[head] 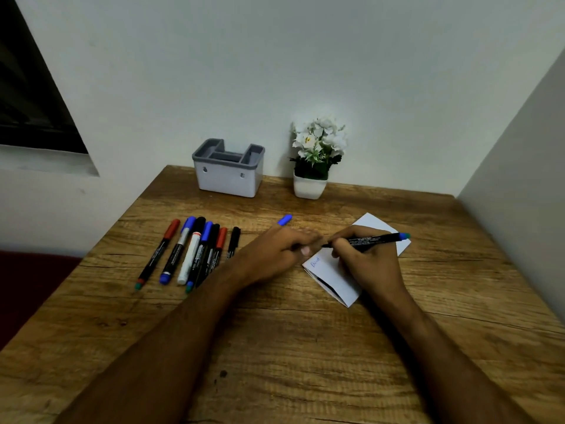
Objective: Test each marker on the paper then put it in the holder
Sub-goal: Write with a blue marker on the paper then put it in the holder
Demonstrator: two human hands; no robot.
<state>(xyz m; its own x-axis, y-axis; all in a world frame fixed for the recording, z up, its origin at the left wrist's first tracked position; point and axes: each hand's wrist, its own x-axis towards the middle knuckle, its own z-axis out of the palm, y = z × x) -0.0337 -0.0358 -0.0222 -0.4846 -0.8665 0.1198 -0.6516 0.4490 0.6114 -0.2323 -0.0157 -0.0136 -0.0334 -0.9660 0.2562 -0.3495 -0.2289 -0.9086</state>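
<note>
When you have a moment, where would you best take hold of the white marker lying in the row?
Probably pinch the white marker at mid-barrel, coming from above. It lies flat on the table with other markers tight against both sides, so only its top is free.

The table (275, 347) is wood-grained, brown and matt, with dark streaks and a rough-looking, knotted pattern. The holder (227, 175) looks like smooth plastic: white walls with a faint sheen and a matt grey insert. The flower pot (308, 187) is white and smooth, slightly glossy. The paper (336, 276) is thin, white, matt and folded. The 7 lying markers (189, 252) have smooth plastic barrels; the white one shines most. The wall (275, 71) is plain, matt paint
</note>
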